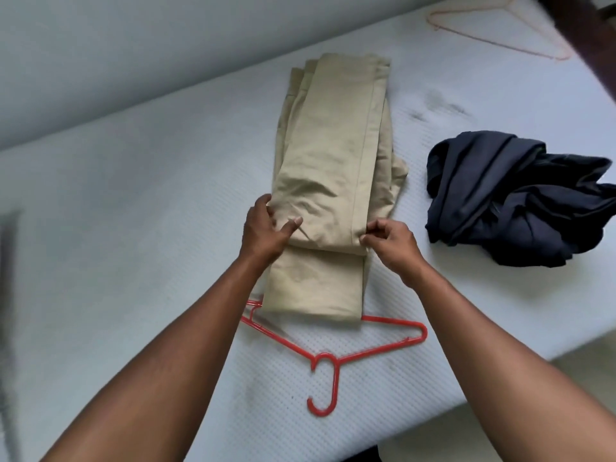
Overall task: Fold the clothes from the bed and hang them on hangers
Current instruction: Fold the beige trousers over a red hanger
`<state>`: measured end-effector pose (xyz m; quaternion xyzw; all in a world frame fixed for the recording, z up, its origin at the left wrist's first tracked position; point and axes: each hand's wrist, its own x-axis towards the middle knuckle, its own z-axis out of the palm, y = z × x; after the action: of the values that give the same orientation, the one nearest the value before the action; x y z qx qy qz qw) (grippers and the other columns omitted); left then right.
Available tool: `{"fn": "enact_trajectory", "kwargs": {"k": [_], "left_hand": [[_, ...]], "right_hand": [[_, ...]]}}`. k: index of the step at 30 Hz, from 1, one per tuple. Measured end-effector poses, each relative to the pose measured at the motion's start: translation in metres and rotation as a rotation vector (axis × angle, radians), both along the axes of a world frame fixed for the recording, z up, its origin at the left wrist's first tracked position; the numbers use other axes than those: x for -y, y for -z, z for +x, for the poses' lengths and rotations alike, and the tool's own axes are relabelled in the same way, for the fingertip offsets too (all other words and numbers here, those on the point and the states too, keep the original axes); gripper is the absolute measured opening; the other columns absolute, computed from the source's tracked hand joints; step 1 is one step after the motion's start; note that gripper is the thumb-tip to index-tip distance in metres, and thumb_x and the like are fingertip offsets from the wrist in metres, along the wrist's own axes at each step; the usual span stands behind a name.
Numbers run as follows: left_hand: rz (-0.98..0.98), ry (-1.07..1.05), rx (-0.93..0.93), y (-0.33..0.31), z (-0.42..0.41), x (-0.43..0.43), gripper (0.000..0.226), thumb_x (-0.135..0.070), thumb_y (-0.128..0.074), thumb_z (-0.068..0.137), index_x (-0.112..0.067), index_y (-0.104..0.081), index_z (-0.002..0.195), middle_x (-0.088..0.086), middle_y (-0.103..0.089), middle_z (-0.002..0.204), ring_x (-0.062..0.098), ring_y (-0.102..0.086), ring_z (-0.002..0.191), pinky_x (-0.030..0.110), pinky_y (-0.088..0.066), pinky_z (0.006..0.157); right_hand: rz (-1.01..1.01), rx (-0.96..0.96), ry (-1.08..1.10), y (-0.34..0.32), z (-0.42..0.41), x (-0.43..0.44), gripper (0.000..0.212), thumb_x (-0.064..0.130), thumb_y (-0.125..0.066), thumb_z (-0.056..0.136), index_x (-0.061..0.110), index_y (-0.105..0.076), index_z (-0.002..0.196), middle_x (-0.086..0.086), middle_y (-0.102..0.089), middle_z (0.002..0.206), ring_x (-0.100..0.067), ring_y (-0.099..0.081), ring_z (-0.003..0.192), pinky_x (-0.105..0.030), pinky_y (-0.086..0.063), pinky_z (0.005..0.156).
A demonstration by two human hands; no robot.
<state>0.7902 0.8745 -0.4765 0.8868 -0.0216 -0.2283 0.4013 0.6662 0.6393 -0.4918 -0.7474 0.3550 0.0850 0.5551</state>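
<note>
Beige trousers (336, 145) lie folded lengthwise on the white mattress (133, 211), with one layer doubled back over the lower part. My left hand (265, 226) grips the left side of that fold edge, thumb on top of the cloth. My right hand (390, 241) pinches the right corner of the same edge. A red plastic hanger (333, 353) lies flat under the near end of the trousers, its hook pointing toward me. A crumpled dark navy garment (520, 198) sits in a heap to the right.
A pale orange hanger (493, 26) lies at the far right of the mattress. A dark wooden post (586, 35) stands at the top right corner. The mattress edge and floor (593, 371) show at the lower right.
</note>
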Motion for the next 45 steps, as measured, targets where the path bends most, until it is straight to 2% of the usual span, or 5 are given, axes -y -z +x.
{"fn": "enact_trajectory", "kwargs": {"k": [5, 12, 19, 26, 45], "left_hand": [[0.191, -0.011, 0.044, 0.015, 0.012, 0.007, 0.076, -0.033, -0.076, 0.09, -0.012, -0.038, 0.154, 0.013, -0.052, 0.144, 0.033, -0.046, 0.136, 0.043, -0.041, 0.11], [0.172, 0.091, -0.141, 0.001, -0.011, -0.04, 0.011, -0.014, -0.064, 0.075, -0.005, -0.07, 0.078, 0.007, -0.067, 0.073, 0.025, -0.062, 0.072, 0.037, -0.045, 0.061], [-0.055, 0.05, -0.194, -0.002, -0.019, -0.05, 0.026, -0.046, -0.075, 0.09, -0.021, -0.076, 0.083, -0.007, -0.069, 0.079, 0.011, -0.06, 0.077, 0.032, -0.045, 0.072], [0.283, 0.407, -0.116, 0.002, -0.058, -0.095, 0.028, -0.038, -0.082, 0.065, -0.028, -0.075, 0.091, -0.016, -0.067, 0.102, 0.014, -0.065, 0.104, 0.039, -0.05, 0.094], [0.081, 0.027, -0.227, 0.012, -0.116, -0.121, 0.015, -0.024, -0.082, 0.086, -0.022, -0.078, 0.1, -0.006, -0.069, 0.078, 0.006, -0.06, 0.072, 0.021, -0.046, 0.069]], "right_hand": [[-0.092, 0.01, 0.032, 0.003, 0.005, -0.006, 0.035, 0.041, -0.081, 0.089, 0.025, -0.069, 0.117, 0.001, -0.075, 0.088, -0.015, -0.072, 0.082, -0.032, -0.058, 0.075], [-0.192, -0.185, -0.184, -0.003, -0.029, -0.013, 0.025, 0.027, -0.077, 0.082, 0.016, -0.062, 0.066, 0.001, -0.068, 0.07, -0.015, -0.062, 0.072, -0.035, -0.051, 0.066], [-0.024, -0.088, 0.01, -0.005, -0.036, -0.035, 0.032, 0.043, -0.081, 0.088, 0.022, -0.069, 0.109, 0.006, -0.069, 0.099, -0.01, -0.064, 0.091, -0.028, -0.051, 0.076], [-0.242, -0.21, -0.332, -0.007, -0.095, -0.062, 0.017, 0.024, -0.077, 0.082, 0.015, -0.068, 0.071, 0.003, -0.067, 0.073, -0.014, -0.065, 0.071, -0.033, -0.048, 0.063], [-0.093, -0.054, -0.062, 0.001, -0.109, -0.096, 0.019, 0.029, -0.08, 0.088, 0.014, -0.068, 0.085, 0.005, -0.054, 0.069, -0.008, -0.05, 0.064, -0.029, -0.042, 0.064]]}}
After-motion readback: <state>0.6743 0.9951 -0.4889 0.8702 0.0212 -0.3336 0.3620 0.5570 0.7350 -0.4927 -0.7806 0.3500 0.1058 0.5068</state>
